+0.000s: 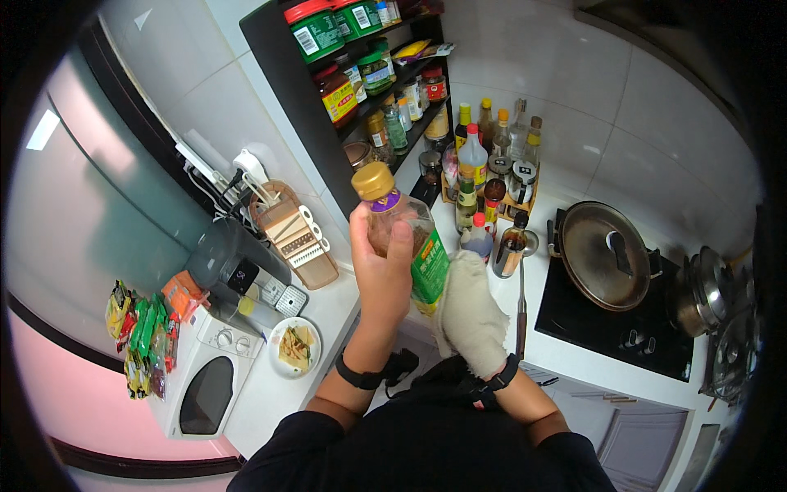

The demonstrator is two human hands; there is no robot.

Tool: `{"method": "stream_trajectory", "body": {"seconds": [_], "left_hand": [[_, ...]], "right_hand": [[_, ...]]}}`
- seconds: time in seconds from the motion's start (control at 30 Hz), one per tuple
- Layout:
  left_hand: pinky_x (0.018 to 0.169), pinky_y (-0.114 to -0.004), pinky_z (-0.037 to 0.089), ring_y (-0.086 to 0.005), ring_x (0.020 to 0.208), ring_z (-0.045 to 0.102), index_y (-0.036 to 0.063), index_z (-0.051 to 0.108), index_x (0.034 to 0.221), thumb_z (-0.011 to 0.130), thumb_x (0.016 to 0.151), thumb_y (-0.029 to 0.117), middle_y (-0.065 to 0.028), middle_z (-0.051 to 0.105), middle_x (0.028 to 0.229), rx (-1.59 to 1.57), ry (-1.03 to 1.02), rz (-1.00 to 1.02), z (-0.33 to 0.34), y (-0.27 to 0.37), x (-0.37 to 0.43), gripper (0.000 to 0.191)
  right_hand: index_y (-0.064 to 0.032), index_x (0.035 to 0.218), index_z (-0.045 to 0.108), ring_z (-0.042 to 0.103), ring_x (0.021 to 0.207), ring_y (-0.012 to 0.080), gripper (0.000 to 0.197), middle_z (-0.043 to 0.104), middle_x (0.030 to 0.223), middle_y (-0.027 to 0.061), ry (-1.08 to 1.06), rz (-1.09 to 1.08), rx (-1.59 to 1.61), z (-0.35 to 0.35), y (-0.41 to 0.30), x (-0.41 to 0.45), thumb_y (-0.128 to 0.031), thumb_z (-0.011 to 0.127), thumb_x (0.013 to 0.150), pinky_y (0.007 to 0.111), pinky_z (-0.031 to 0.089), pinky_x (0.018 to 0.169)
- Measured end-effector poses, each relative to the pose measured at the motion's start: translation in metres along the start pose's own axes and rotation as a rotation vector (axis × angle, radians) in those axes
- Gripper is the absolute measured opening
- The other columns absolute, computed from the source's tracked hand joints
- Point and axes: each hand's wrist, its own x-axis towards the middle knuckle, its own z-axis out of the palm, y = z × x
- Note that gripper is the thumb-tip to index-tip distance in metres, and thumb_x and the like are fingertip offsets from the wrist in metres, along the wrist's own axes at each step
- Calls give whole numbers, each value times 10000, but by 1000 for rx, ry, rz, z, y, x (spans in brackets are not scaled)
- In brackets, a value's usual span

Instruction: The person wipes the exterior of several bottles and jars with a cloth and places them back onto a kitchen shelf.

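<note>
My left hand (pixel 384 264) grips the upper part of a clear plastic bottle (pixel 424 237) with a gold cap and a green label. The bottle tilts, cap towards the upper left, over the counter's inner corner. My right hand (pixel 470 310) lies under a cream cloth (pixel 473 295) that touches the bottle's lower right side; the cloth hides its fingers. Just beyond stand a dark sauce bottle (pixel 510 249) and a red-capped bottle (pixel 476 237). A long-handled ladle (pixel 522 307) lies on the white counter to the right.
A lidded pan (pixel 605 255) sits on the black cooktop (pixel 590 329). Several seasoning bottles fill a wooden rack (pixel 518 211) beside a black spice shelf (pixel 276 74). At left are a plate of food (pixel 276 363), a white microwave (pixel 230 375) and a slicer board (pixel 323 273).
</note>
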Motion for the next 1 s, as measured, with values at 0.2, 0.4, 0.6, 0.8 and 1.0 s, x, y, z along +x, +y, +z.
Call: {"method": "stream_trajectory", "body": {"seconds": [0.2, 0.4, 0.6, 0.8, 1.0], "left_hand": [[1142, -341, 557, -142, 1279, 708, 26, 601, 1624, 738, 1231, 302, -62, 748, 1434, 91, -40, 43, 3, 6, -15, 500], [1174, -358, 546, -158, 1314, 690, -12, 623, 1577, 877, 1132, 228, -53, 689, 1418, 23, -126, 98, -8, -1, -26, 566], [1169, -366, 563, -159, 1283, 726, -16, 672, 1487, 926, 1069, 129, -67, 739, 1366, -44, -126, 45, -8, 9, -16, 510], [1168, -441, 605, -249, 1267, 786, -59, 696, 1484, 806, 1139, 162, -191, 831, 1378, -355, -111, -45, -33, 16, 17, 425], [1064, -527, 680, -391, 1163, 840, -81, 687, 1521, 722, 1181, 306, -269, 825, 1341, -418, -244, 27, -41, -2, 46, 516]], "right_hand": [[-140, 1391, 646, 755, 1074, 267, 267, 753, 1234, 146, -82, -487, -533, 29, -23, 14, -371, 609, 1264, 388, 595, 910], [-137, 1403, 656, 757, 1086, 293, 278, 762, 1240, 151, -348, -514, -634, 28, -54, 37, -368, 601, 1258, 415, 590, 920], [-134, 1414, 666, 758, 1098, 318, 290, 772, 1246, 156, -590, -312, -545, 16, -74, 50, -364, 594, 1252, 442, 585, 931], [-132, 1425, 675, 760, 1111, 343, 303, 781, 1252, 161, -686, -184, -538, 13, -43, 26, -360, 586, 1247, 469, 579, 941], [-129, 1437, 685, 761, 1123, 369, 318, 790, 1258, 166, -755, -7, -507, 0, -36, 9, -356, 579, 1241, 495, 574, 951]]}}
